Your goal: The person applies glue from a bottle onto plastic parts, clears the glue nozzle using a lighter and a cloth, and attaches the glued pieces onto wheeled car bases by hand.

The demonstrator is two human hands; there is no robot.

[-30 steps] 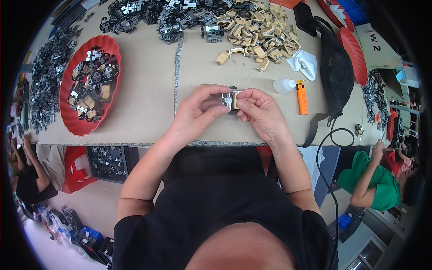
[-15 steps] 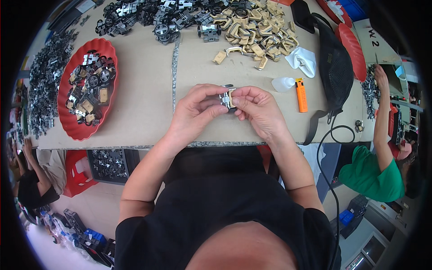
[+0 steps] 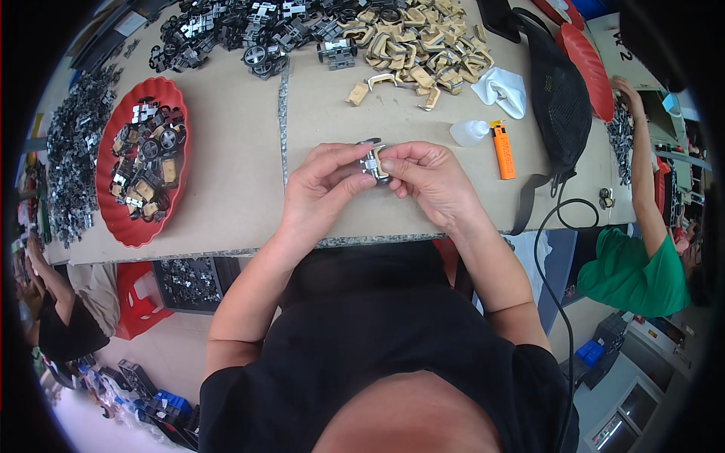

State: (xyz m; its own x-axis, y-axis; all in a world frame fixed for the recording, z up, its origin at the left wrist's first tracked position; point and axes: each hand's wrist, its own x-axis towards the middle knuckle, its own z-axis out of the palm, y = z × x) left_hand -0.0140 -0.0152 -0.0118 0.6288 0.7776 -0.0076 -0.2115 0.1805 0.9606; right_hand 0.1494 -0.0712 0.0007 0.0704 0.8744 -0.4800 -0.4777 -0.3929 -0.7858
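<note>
Both my hands meet over the near middle of the table and pinch one small part, a dark metal piece joined with a tan plastic clip. My left hand grips its left side with thumb and fingers. My right hand holds its right side, fingertips on the tan clip. The part's underside is hidden by my fingers.
A red tray of assembled parts lies at left. Piles of dark metal parts and tan clips lie along the far edge. An orange lighter, small white bottle, white cloth and black bag lie right. A person in green works at far right.
My hands stay together on the part with only small finger shifts. The person in green at right has raised an arm onto the table's far right end.
</note>
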